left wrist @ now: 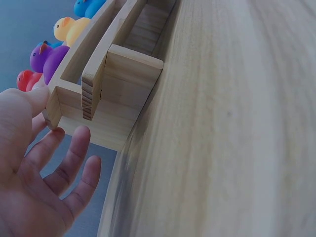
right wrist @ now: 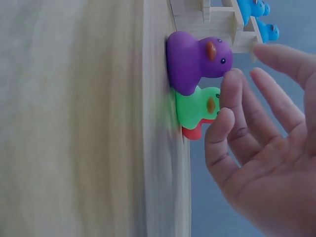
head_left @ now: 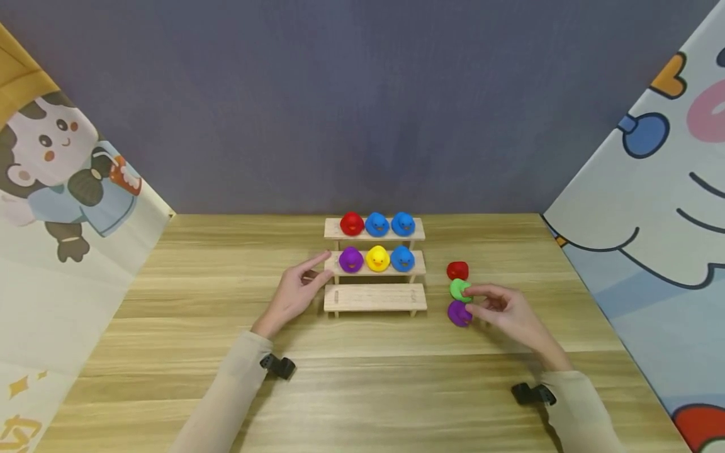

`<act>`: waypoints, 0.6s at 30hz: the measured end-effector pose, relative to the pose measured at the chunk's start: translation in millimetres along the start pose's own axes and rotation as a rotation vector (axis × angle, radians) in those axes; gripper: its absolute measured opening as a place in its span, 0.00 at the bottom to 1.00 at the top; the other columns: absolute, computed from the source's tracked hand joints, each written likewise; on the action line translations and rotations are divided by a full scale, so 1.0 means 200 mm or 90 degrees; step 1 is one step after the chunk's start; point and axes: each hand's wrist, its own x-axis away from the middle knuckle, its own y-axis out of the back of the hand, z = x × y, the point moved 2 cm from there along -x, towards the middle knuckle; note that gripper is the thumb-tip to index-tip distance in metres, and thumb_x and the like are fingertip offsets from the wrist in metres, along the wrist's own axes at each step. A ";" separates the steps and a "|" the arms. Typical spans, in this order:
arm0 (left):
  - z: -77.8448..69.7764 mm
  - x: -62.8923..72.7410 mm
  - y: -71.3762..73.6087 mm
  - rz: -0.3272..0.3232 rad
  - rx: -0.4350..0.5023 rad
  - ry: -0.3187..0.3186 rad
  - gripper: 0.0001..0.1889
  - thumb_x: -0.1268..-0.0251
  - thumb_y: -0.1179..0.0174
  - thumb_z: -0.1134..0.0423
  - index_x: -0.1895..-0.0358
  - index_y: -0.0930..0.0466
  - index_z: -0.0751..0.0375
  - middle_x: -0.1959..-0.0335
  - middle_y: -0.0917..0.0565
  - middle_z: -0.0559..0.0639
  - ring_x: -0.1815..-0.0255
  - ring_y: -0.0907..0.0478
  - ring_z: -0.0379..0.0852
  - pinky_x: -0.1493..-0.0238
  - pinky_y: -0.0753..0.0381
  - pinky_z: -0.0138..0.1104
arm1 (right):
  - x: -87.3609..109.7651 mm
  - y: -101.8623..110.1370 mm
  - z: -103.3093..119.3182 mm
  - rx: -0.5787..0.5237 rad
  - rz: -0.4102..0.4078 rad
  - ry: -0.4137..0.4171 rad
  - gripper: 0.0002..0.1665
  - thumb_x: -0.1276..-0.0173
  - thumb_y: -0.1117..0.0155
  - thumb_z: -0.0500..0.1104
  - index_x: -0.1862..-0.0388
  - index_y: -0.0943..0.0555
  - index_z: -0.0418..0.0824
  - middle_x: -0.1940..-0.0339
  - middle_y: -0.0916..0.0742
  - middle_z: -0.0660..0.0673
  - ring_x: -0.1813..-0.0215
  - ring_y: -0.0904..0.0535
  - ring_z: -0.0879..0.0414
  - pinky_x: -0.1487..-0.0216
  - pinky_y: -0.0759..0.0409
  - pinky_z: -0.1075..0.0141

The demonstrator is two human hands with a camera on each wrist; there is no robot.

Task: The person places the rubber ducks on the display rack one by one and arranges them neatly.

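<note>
A three-step wooden stand (head_left: 375, 298) bears rubber ducks on its upper two steps. The top step has a red duck (head_left: 352, 224) and two blue ducks; the middle one has a purple duck (head_left: 351, 259), a yellow duck (head_left: 377, 258) and a blue duck (head_left: 403, 258). My left hand (head_left: 296, 290) holds the middle step's left end between thumb and index finger, other fingers loose. Right of the stand, a red duck (head_left: 457, 270), a green duck (head_left: 459, 290) and a purple duck (right wrist: 185, 59) stand in a line. My right hand (head_left: 510, 313) hovers beside the green and purple ducks, fingers spread; contact is unclear.
The stand and ducks are on a wood-grain table (head_left: 362, 390). A dark grey wall (head_left: 362, 113) rises behind it. Printed cartoon panels flank the table at left (head_left: 68, 189) and right (head_left: 651, 207).
</note>
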 end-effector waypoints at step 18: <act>0.00 0.00 0.00 0.001 0.003 0.003 0.27 0.22 0.35 0.52 0.24 0.24 0.48 0.22 0.24 0.53 0.46 0.12 0.55 0.48 0.10 0.36 | 0.01 0.00 -0.04 0.021 0.069 -0.088 0.22 0.30 0.23 0.47 0.40 0.13 0.42 0.46 0.09 0.40 0.57 0.13 0.59 0.61 0.15 0.67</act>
